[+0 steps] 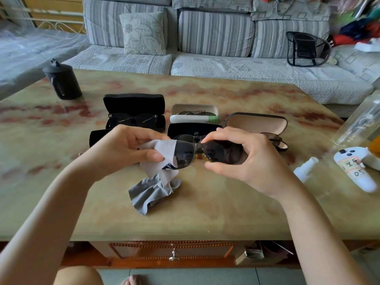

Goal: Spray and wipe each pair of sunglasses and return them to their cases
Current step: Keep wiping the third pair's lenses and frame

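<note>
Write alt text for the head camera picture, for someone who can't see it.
Two bare hands hold dark-lensed metal-framed sunglasses over a marbled table: the left hand presses a pale grey cloth on one lens, the right hand pinches the other. Open glasses cases lie behind.

Bare left hand (127,149) and right hand (244,159), nails short and plain; forearms (61,194) bare to the near edge; bare knee (78,275) and toes (133,280) near left.

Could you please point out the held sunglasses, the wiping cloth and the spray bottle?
sunglasses (186,156): head view, a dark lens.
wiping cloth (162,146): head view, the fold above the thumb.
spray bottle (304,172): head view, its white body.
</note>
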The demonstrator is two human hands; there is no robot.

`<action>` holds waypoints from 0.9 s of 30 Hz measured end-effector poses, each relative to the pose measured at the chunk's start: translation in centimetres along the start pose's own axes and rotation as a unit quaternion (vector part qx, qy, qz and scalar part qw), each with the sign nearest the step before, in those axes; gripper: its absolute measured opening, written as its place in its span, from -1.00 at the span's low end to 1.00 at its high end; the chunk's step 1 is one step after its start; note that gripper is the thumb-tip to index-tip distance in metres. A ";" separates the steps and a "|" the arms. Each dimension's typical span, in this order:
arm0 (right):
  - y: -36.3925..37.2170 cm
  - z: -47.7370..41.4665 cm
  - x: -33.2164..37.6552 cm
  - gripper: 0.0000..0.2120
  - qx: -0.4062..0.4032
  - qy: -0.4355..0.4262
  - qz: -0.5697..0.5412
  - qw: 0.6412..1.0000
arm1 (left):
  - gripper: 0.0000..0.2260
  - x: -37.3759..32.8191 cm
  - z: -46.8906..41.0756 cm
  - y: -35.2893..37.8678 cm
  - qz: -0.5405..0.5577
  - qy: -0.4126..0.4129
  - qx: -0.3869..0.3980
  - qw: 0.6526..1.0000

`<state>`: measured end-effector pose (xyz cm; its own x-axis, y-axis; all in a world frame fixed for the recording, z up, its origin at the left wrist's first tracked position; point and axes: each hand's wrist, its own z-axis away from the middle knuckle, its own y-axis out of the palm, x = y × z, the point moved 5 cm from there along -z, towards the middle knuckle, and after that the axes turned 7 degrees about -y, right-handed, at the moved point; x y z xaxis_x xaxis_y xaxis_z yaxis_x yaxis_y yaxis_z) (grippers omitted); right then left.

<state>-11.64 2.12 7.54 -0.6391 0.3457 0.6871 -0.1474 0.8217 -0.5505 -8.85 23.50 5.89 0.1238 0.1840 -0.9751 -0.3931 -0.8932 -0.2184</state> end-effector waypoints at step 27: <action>0.4 0.1 0.0 -0.70 0.015 0.005 0.025 1.000 | -0.91 -3.1 -0.6 3.7 -0.239 0.016 -0.032 0.970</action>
<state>-11.79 2.42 7.26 -0.6389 0.3900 0.6631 -0.1387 0.7894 -0.5980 -10.18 19.39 8.14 0.3061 0.5712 -0.7616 -0.2276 -0.7329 -0.6411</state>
